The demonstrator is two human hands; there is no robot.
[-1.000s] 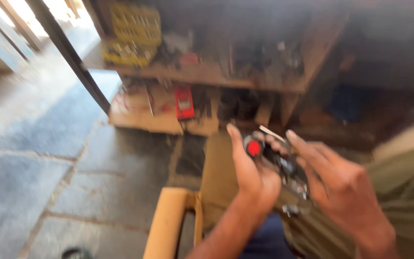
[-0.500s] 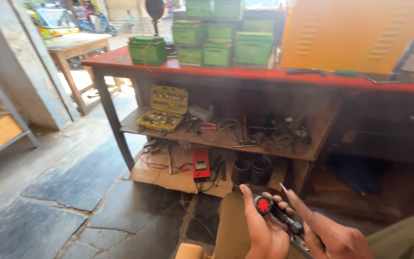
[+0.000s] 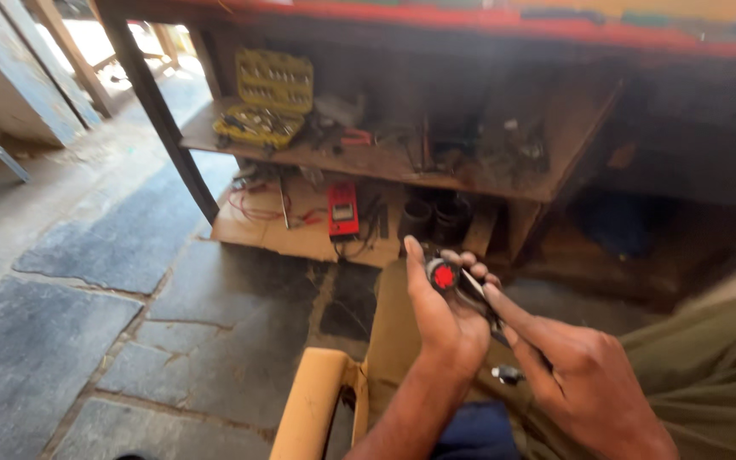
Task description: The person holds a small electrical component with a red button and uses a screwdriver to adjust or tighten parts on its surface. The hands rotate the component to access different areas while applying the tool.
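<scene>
Stone floor [image 3: 87, 341], cluttered workbench shelf [image 3: 368, 162] behind. Left hand [image 3: 440, 319] curled around small dark part with red cap [image 3: 443, 275], held above lap; right hand [image 3: 577, 379] pinching thin tool [image 3: 473, 284] against it.

part with red cap [image 3: 445, 276]: body hidden by left hand [image 3: 442, 319] | shelf clutter [image 3: 504, 145]: blurred | bench top: cut off

Left hand [image 3: 438, 319] wrapped round small dark part with red round cap [image 3: 444, 276], thumb up beside cap. Right hand [image 3: 577, 379] pinching thin tool [image 3: 473, 284] against it. Behind: lower shelf [image 3: 385, 162] with open yellow socket set case [image 3: 267, 102], red multimeter [image 3: 342, 209] on cardboard [image 3: 257, 230] underneath. Stone floor [image 3: 87, 281], yellowish chair arm [image 3: 313, 405] near wrist.
</scene>
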